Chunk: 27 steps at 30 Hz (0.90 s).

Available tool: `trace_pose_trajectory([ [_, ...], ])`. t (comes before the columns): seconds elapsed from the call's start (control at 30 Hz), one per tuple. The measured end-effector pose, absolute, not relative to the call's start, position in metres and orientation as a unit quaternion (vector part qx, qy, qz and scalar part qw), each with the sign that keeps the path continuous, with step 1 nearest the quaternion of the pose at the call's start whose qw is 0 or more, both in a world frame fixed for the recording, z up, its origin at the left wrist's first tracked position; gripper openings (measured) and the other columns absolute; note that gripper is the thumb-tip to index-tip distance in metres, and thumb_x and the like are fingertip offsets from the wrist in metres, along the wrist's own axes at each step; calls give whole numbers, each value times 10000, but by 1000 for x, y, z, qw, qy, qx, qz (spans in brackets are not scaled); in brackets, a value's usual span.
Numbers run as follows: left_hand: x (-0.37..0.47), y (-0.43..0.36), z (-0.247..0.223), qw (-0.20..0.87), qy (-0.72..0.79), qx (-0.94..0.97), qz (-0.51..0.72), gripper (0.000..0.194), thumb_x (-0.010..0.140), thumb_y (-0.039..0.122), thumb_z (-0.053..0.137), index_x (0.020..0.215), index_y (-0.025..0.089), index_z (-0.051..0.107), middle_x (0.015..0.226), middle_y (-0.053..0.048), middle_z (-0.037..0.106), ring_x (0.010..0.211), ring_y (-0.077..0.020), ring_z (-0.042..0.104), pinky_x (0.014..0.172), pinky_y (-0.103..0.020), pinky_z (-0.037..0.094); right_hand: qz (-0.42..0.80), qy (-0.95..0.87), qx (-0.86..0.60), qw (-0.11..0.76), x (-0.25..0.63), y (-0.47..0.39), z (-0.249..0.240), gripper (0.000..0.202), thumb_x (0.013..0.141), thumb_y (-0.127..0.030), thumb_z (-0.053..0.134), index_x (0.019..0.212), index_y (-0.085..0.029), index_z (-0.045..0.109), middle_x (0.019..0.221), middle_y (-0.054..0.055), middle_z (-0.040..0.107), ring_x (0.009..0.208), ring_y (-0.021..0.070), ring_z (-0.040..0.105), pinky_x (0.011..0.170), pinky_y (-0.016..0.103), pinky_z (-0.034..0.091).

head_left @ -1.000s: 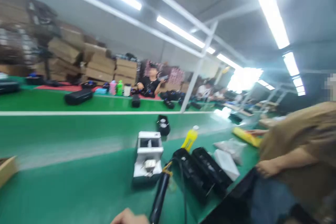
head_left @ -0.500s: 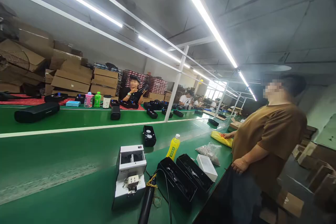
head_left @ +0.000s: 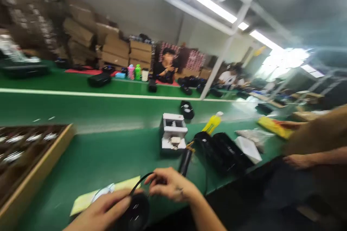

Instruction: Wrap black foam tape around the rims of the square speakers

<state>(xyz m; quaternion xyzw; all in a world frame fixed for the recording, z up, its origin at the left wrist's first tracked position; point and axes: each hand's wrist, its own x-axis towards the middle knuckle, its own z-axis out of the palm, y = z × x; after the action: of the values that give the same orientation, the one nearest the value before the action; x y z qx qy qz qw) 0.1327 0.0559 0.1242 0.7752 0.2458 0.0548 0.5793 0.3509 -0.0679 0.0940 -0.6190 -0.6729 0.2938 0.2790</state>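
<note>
At the bottom of the head view, my left hand (head_left: 107,207) is closed around a round, black, glossy part (head_left: 137,211) whose exact kind the blur hides. A thin black strip (head_left: 140,182), perhaps a cord, curves up from that part. Its far end is pinched between the fingers of my right hand (head_left: 170,184). Behind my left hand, a pale yellow sheet (head_left: 84,202) lies on the green bench, with a clear shiny item (head_left: 104,191) on it.
A divided carton (head_left: 58,151) of shiny round pieces stands left. Ahead are a white-and-black machine (head_left: 173,135), a black handheld tool (head_left: 185,160), a yellow bottle (head_left: 213,122), black cases (head_left: 222,151) and a white box (head_left: 248,149). A co-worker's arm (head_left: 311,158) is at right.
The view has swung down and left. Both my hands have come into view with the black part and strip, along with the carton and yellow sheet.
</note>
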Motion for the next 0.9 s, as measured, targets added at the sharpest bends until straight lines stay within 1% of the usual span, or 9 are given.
trace_pose_trajectory([
  [0.07, 115, 54, 130, 607, 235, 759, 8, 566, 881, 699, 531, 1266, 337, 734, 1149, -32, 775, 1157, -318, 667, 1097, -436, 495, 313, -649, -615, 321, 354, -67, 88, 272, 1024, -363, 639, 1173, -136, 655, 977, 60, 717, 890, 166, 696, 802, 276, 583],
  [0.13, 110, 54, 135, 641, 206, 739, -5, 513, 948, 609, 529, 1316, 296, 703, 1206, -40, 749, 1124, -267, 661, 1090, -393, 476, 282, -623, -632, 363, 364, -66, 98, 312, 975, -413, 685, 1169, -169, 676, 1126, 80, 699, 1014, 214, 665, 909, 349, 544],
  [0.2, 111, 53, 138, 667, 186, 721, -7, 470, 985, 548, 517, 1331, 279, 689, 1221, -31, 733, 1144, -244, 639, 1081, -361, 458, 223, -595, -658, 405, 374, -65, 120, 308, 1056, -407, 514, 1208, -182, 660, 1204, 90, 665, 1124, 233, 613, 1024, 416, 463],
  [0.27, 114, 52, 139, 676, 174, 716, -8, 446, 1003, 509, 504, 1333, 267, 684, 1220, -26, 722, 1155, -236, 622, 1062, -342, 450, 181, -591, -662, 424, 374, -65, 147, 321, 1084, -415, 441, 1227, -216, 648, 1246, 66, 642, 1190, 220, 571, 1060, 399, 418],
  [0.33, 116, 51, 139, 665, 166, 728, -5, 422, 1017, 470, 487, 1328, 261, 681, 1206, -21, 715, 1132, -227, 615, 1030, -327, 450, 193, -625, -645, 396, 363, -63, 167, 285, 1076, -431, 481, 1194, -255, 672, 1190, 20, 661, 1107, 185, 604, 992, 340, 446],
  [0.47, 115, 51, 138, 624, 177, 761, 6, 387, 1033, 419, 451, 1250, 227, 708, 1057, -20, 714, 993, -201, 601, 914, -293, 464, 165, -732, -611, 253, 333, -57, 174, 270, 1032, -442, 617, 1152, -202, 648, 1087, 14, 672, 977, 175, 627, 851, 310, 462],
  [0.53, 114, 51, 137, 622, 184, 761, 8, 380, 1032, 416, 453, 1214, 212, 717, 989, -16, 701, 888, -176, 575, 829, -269, 464, 131, -745, -617, 218, 325, -57, 169, 227, 1016, -404, 658, 1091, -191, 632, 1010, 1, 661, 904, 161, 619, 791, 294, 445],
  [0.7, 114, 50, 137, 660, 191, 727, 15, 381, 1021, 387, 487, 1321, 251, 677, 1011, -14, 701, 818, -149, 552, 731, -232, 452, 125, -740, -632, 192, 324, -63, 168, 85, 1034, -234, 604, 963, -190, 619, 891, -29, 630, 777, 126, 579, 704, 273, 390],
  [0.9, 115, 48, 136, 689, 201, 696, 5, 383, 1013, 319, 498, 1361, 300, 656, 1089, 0, 717, 837, -136, 587, 738, -218, 470, 82, -728, -650, 205, 324, -70, 173, 98, 998, -269, 665, 930, -202, 644, 810, -52, 611, 702, 110, 547, 646, 270, 348],
])
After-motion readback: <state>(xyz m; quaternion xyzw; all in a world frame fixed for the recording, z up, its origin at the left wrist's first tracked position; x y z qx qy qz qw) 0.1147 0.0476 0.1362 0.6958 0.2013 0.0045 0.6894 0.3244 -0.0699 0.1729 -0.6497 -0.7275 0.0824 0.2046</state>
